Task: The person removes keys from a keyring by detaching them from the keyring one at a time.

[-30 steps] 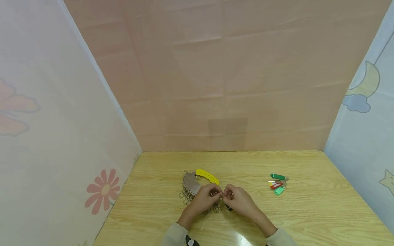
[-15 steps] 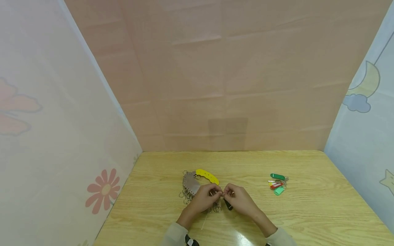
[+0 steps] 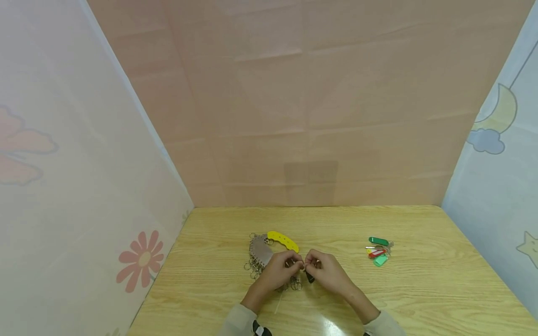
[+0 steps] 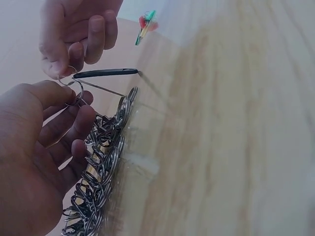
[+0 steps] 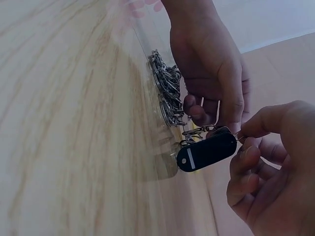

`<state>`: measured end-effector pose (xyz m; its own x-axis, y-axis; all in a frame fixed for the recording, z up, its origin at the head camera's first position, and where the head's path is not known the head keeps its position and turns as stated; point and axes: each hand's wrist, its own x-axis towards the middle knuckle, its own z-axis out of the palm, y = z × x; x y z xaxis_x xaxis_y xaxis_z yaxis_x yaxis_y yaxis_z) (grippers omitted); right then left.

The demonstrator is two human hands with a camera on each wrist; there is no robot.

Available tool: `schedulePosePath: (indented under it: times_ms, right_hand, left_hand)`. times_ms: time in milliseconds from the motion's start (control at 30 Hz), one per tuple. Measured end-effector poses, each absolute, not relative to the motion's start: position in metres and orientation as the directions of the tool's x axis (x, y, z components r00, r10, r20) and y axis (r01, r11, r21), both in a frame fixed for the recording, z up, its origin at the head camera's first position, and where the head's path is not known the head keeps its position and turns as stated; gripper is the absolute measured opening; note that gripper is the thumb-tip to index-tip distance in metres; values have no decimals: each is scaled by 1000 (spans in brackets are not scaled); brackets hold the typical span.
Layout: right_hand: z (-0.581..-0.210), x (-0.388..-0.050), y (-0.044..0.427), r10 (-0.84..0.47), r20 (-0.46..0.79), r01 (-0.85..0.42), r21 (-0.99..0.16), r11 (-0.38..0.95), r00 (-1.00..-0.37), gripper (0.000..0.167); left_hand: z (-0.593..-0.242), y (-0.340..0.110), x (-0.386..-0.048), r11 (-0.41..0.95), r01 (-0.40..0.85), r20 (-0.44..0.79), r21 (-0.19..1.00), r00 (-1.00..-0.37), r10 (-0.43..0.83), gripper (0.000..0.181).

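Observation:
In the head view a curved grey metal plate [image 3: 260, 249] with a yellow handle [image 3: 283, 241] lies on the table, several metal rings along its edge. My left hand [image 3: 277, 270] is over its near end, pinching a metal ring [image 4: 75, 91] between thumb and fingers. Opposite it, my right hand [image 3: 328, 273] pinches the thin ring of a black key tag [image 5: 206, 152], which hangs below the fingertips. Both hands' fingertips meet closely, and the two rings overlap in the left wrist view; whether they are linked I cannot tell. A bunch of rings [image 4: 103, 162] hangs beside my left fingers.
To the right on the wooden table [image 3: 420, 298] lies a small pile of key tags: a dark green tag [image 3: 378, 241], a red tag [image 3: 377, 254] and a light green tag [image 3: 380, 260], with keys. A thin pale strip [image 3: 279, 303] lies near my left wrist.
The black key tag swung into fuller view below my right fingers, then shifted slightly left and up. Both hands have stayed almost in place, still pinching.

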<state>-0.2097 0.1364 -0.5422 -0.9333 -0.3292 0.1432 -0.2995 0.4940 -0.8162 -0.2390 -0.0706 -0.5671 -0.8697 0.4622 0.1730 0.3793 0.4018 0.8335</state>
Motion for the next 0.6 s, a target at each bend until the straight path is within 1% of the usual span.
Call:
schedulePosePath:
  times_ms: [167, 367, 600]
  right_hand:
    - [-542, -210, 135, -314, 124, -279, -811, 514, -941, 8]
    - [-541, -211, 135, -278, 106, -247, -805, 540, -955, 11]
    - [-539, -209, 134, -270, 78, -219, -809, 545, -960, 7]
  left_hand:
    - [-566, -71, -239, 401, 376, 175, 835, -873, 455, 11]
    - [-566, -70, -239, 382, 390, 187, 838, -862, 471, 11]
    - [-567, -70, -239, 376, 400, 192, 836, -855, 483, 11]
